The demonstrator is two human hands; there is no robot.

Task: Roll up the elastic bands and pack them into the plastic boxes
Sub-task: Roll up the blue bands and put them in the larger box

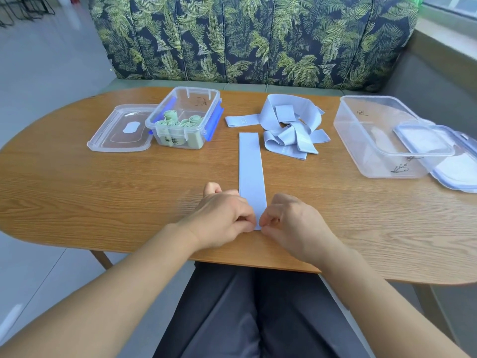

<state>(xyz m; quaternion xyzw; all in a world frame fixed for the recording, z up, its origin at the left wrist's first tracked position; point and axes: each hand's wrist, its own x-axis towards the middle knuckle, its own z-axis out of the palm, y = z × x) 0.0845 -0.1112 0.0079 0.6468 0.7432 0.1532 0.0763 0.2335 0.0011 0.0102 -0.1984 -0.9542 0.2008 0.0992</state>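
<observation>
Wooden table under blue band, leaf-print sofa behind

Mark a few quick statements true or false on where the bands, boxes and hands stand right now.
1. The left hand and right hand both pinch the near end of the flat blue band. True.
2. The small box holds rolled green bands. True.
3. The small box has its lid snapped on. False: the lid lies on the table to its left.
4. The big box already holds rolled blue bands. False: no rolls show in it.
5. The pile of blue bands lies between the two boxes. True.
</observation>
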